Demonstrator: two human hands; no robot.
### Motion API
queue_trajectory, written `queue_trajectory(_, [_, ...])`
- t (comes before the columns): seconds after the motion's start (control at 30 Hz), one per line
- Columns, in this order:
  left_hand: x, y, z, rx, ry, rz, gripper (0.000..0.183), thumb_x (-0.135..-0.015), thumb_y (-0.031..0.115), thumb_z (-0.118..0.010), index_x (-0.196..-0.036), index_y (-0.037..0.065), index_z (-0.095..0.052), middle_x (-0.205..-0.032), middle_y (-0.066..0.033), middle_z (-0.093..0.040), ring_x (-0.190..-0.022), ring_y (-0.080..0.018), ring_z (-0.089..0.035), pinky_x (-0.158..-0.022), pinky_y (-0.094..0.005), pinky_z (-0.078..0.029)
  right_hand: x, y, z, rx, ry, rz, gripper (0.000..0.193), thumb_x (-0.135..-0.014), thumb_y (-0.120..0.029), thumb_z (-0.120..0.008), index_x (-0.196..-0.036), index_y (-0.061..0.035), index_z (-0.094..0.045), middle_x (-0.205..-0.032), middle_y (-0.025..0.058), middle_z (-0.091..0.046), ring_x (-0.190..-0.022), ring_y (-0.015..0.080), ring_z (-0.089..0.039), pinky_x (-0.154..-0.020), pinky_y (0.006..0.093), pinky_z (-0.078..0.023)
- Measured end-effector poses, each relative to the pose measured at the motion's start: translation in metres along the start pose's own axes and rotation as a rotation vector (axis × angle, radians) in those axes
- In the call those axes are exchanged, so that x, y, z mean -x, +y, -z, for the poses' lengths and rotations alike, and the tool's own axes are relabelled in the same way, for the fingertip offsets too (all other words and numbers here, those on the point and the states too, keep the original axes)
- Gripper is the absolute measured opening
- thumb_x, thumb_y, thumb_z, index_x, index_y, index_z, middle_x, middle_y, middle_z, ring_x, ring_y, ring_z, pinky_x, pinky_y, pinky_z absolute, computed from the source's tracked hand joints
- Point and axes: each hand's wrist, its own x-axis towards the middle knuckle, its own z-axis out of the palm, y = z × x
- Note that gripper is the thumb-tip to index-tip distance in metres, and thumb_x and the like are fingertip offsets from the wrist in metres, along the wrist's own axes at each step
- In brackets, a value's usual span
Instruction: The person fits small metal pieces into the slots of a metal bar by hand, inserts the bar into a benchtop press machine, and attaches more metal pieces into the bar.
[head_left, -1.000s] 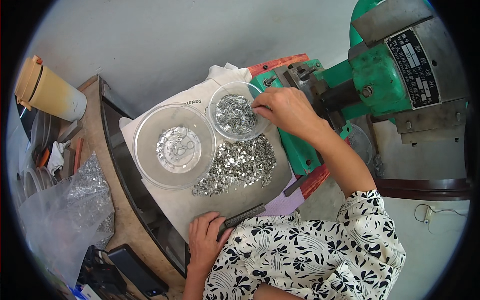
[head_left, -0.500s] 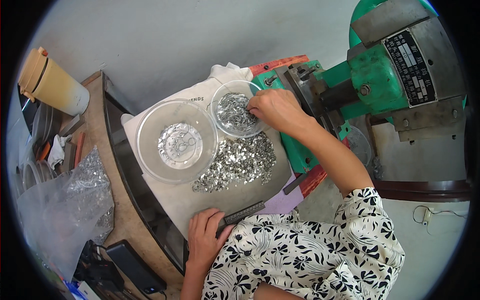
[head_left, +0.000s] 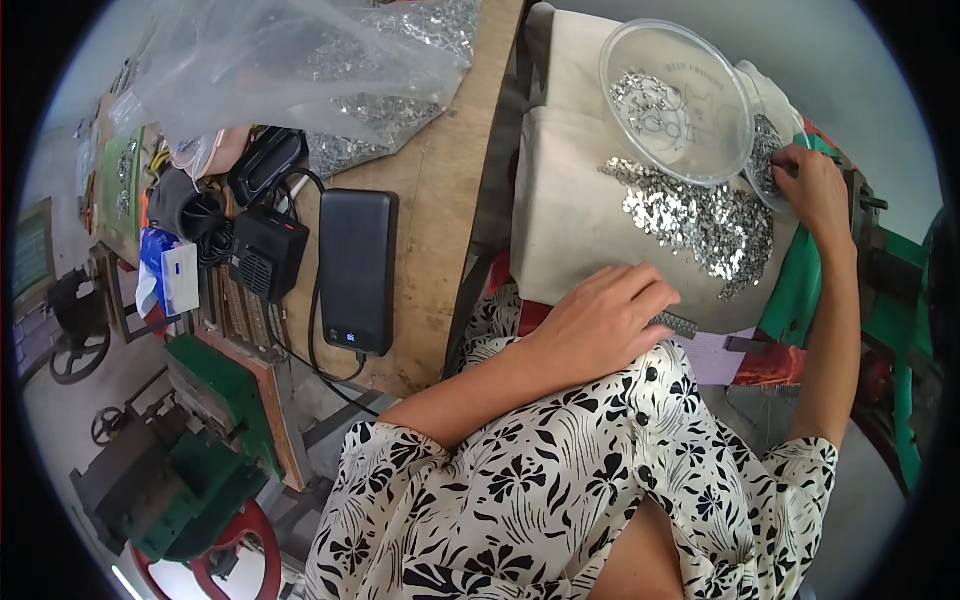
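The right hand (head_left: 815,190) reaches into the smaller clear bowl (head_left: 775,160) at the far right of the cloth-covered table (head_left: 570,210), its fingers (head_left: 790,165) curled together at the rim as if pinching a few of the small metal pieces; whether anything is actually between them I cannot tell. The left hand (head_left: 600,325) lies flat on the near edge of the cloth, fingers loosely apart, holding nothing (a dark ridged strip (head_left: 675,324) pokes out just beside it).

The step looks like picking pieces out for sorting. The next move calls for a fine pinch and a clean lift over the rim.

The pile of pieces (head_left: 700,220) lies between the hands, its long axis running from the larger clear bowl (head_left: 675,100) down toward the right.
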Motion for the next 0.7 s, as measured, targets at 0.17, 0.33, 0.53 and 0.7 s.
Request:
queue_trajectory(0.17, [-0.010,0.008,-0.010,0.095,-0.020,-0.038,0.025,-0.083,0.014,-0.071,-0.105,0.002,-0.063,-0.101,-0.0101,-0.060,-0.094,-0.0303,-0.062,-0.083,-0.0392,-0.050,-0.005,0.001,-0.001,-0.020,-0.040,-0.032,0.018,-0.077,-0.012,-0.067,-0.091,-0.0036,-0.073,-0.085,0.0146,-0.072,-0.081,0.0314,-0.070,-0.072,0.0402,-0.053])
queue_trajectory(0.33, [-0.019,0.018,-0.011,0.108,0.015,-0.113,0.025,-0.084,0.013,-0.070,-0.105,0.002,-0.063,-0.100,-0.0111,-0.061,-0.091,-0.0318,-0.063,-0.080,-0.0397,-0.051,0.005,0.006,-0.001,-0.013,0.025,0.022,0.017,-0.076,-0.013,-0.068,-0.089,-0.0031,-0.073,-0.082,0.0171,-0.071,-0.078,0.0332,-0.069,-0.071,0.0407,-0.053])
queue_trajectory(0.53, [-0.041,0.022,-0.004,0.093,0.169,-0.144,0.019,-0.082,0.001,-0.071,-0.100,0.003,-0.065,-0.096,-0.0118,-0.067,-0.085,-0.0281,-0.068,-0.074,-0.0341,-0.054,0.017,0.020,-0.007,-0.386,0.112,-0.066,0.023,-0.083,-0.020,-0.070,-0.092,0.0010,-0.071,-0.072,0.0065,-0.067,-0.067,0.0132,-0.063,-0.067,0.0302,-0.051])
queue_trajectory(0.7, [-0.090,0.035,-0.007,0.084,0.335,-0.174,0.014,-0.082,-0.004,-0.070,-0.095,0.001,-0.068,-0.085,-0.0097,-0.069,-0.072,-0.0188,-0.067,-0.067,-0.0280,-0.052,0.038,0.015,0.010,-1.157,-0.003,-0.251,0.023,-0.086,-0.025,-0.074,-0.097,-0.0047,-0.072,-0.082,-0.0043,-0.068,-0.067,0.0023,-0.058,-0.056,0.0189,-0.040])
